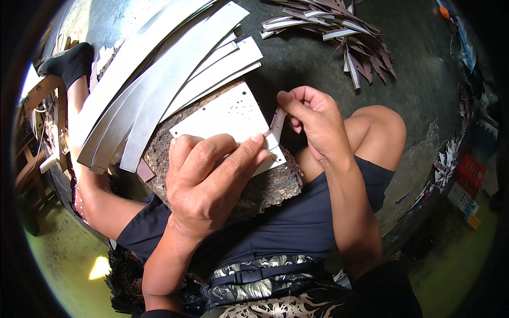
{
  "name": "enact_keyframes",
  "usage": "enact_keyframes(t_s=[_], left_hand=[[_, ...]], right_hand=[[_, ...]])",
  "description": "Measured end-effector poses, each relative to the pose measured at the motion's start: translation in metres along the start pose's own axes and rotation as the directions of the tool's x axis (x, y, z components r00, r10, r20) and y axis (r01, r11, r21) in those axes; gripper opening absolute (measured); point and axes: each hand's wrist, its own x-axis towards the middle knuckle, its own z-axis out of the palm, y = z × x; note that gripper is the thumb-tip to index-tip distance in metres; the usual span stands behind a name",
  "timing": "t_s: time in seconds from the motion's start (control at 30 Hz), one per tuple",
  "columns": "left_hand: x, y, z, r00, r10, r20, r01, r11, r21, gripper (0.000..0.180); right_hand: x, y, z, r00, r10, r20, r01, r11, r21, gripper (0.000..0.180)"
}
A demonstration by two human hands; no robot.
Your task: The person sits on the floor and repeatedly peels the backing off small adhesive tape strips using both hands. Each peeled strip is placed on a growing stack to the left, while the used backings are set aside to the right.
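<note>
On a rough, dark block (254,193) across my lap lies a white board (225,114) with small holes in it. My left hand (207,177) rests over the board's near part, fingers closed. Its thumb and index fingertips press at the lower end of a narrow brown-and-white strip (275,126), by the board's right edge. Just right of the board, my right hand (315,119) pinches the strip's upper end between thumb and fingers. The strip is bent between the two hands. Whatever lies under my left palm is hidden.
Long, pale, curved strips (159,79) are stacked at the back left, overlapping the block. A loose pile of short brown-and-white strips (339,32) lies on the dark floor (424,79) at the back right. A red package (469,175) stands at the far right.
</note>
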Motion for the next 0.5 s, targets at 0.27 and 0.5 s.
enact_keyframes(t_s=[0.27, 0.5], left_hand=[[0.0, 0.0, 0.0, 1.0, 0.007, 0.005, -0.007, 1.0, 0.004, 0.042], [0.0, -0.001, -0.001, 1.0, 0.005, 0.002, -0.005, 1.0, -0.008, 0.041]], right_hand=[[0.013, 0.002, -0.001, 0.992, -0.009, -0.126, -0.022, 0.969, -0.245, 0.023], [0.023, 0.012, 0.0, 0.947, -0.204, -0.247, 0.028, 0.82, -0.572, 0.024]])
